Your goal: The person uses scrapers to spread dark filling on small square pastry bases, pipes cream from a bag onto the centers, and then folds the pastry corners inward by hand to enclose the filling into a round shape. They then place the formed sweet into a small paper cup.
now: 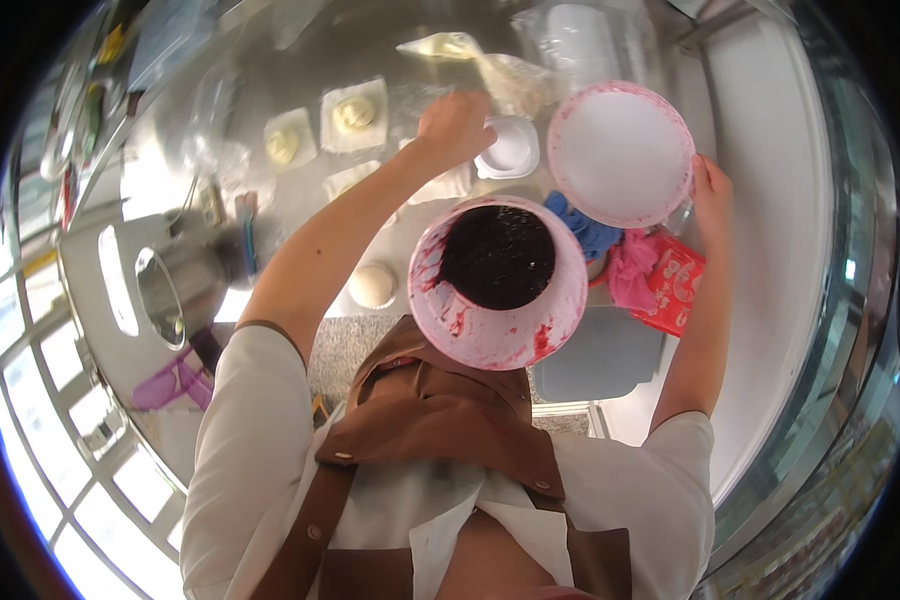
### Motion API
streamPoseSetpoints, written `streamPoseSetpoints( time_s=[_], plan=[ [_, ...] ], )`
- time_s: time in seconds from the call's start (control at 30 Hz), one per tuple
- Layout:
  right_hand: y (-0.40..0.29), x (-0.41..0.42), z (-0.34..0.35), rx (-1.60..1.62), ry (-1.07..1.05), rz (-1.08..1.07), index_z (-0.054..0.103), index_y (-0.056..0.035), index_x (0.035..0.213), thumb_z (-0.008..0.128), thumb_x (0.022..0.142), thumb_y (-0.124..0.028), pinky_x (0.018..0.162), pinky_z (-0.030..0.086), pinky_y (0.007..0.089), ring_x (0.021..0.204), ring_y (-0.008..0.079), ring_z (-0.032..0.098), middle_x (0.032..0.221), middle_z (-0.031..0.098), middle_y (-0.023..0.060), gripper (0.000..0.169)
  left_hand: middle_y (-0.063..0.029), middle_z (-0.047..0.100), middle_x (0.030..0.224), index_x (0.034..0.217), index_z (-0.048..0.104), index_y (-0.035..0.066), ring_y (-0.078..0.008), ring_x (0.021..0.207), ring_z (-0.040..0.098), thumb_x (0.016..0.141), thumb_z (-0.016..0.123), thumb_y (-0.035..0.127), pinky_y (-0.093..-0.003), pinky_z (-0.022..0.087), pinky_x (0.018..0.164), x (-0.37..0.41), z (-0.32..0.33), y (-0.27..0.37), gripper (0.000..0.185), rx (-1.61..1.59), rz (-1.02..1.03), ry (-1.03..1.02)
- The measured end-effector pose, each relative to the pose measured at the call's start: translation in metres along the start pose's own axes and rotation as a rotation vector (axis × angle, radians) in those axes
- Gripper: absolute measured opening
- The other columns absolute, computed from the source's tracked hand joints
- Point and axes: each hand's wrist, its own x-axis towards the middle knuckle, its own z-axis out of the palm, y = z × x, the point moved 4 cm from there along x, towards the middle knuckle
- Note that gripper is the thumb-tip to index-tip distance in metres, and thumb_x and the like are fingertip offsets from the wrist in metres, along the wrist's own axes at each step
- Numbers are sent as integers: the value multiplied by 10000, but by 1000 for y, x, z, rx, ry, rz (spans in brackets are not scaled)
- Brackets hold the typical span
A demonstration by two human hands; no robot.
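My right hand (711,186) grips the right edge of a round white lid (621,154) with pink-stained rim, held over the worktop. My left hand (456,129) is beside a small white plastic container (511,150), its thumb at the container's left edge. Its fingers curl downward, and whatever lies under them is hidden. A tub (547,330) stands in front of my body, holding a dark, glossy, wet-looking mass (502,259). Red smears mark its inner wall. Behind the left hand lies a piping bag (514,82) with pale contents.
Pale piped mounds (354,114) sit on paper squares left of my left hand. A round pale ball (373,286) rests near the front edge. Right of the tub are a blue cloth (589,229), a pink cloth (631,274) and a red packet (675,289). A metal vessel (184,281) stands left.
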Motion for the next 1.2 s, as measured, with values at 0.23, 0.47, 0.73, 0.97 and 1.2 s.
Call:
streamPoseSetpoints(
  time_s=[0.23,0.47,0.73,0.97,1.2],
  plan=[
    [-6,3,12,-396,12,-157,622,-24,1133,485,989,-311,776,481,345,808,202,609,958,646,168,349,-94,683,854,941,634,29,-211,783,667,746,708,153,-318,529,737,-106,-74,-87,243,-311,-203,250],
    [-147,-71,-1,313,168,-152,640,-33,1019,467,986,-346,874,434,347,865,162,537,973,590,79,359,-104,684,799,898,645,-27,-174,687,667,735,732,143,-297,537,626,-296,-19,-216,251,-642,-717,379],
    [-392,-268,81,1828,-1223,-345,502,-62,596,361,1017,-410,714,416,427,420,176,371,477,391,54,564,-126,686,780,891,655,-23,-221,710,673,693,749,175,-332,541,657,-413,72,-315,296,-611,-955,390],
    [-484,-348,180,1857,-1447,-365,513,-70,544,404,1008,-323,831,538,543,409,139,430,505,463,29,540,-136,687,791,868,646,-5,-277,746,670,672,730,218,-365,523,713,-437,78,-368,308,-653,-854,391],
    [-528,-407,220,1701,-1314,-187,441,-56,499,329,1031,-235,795,531,509,419,218,460,509,511,97,571,-124,683,786,854,640,18,-282,755,668,676,721,242,-371,521,717,-440,72,-397,297,-665,-780,321]
  ],
)
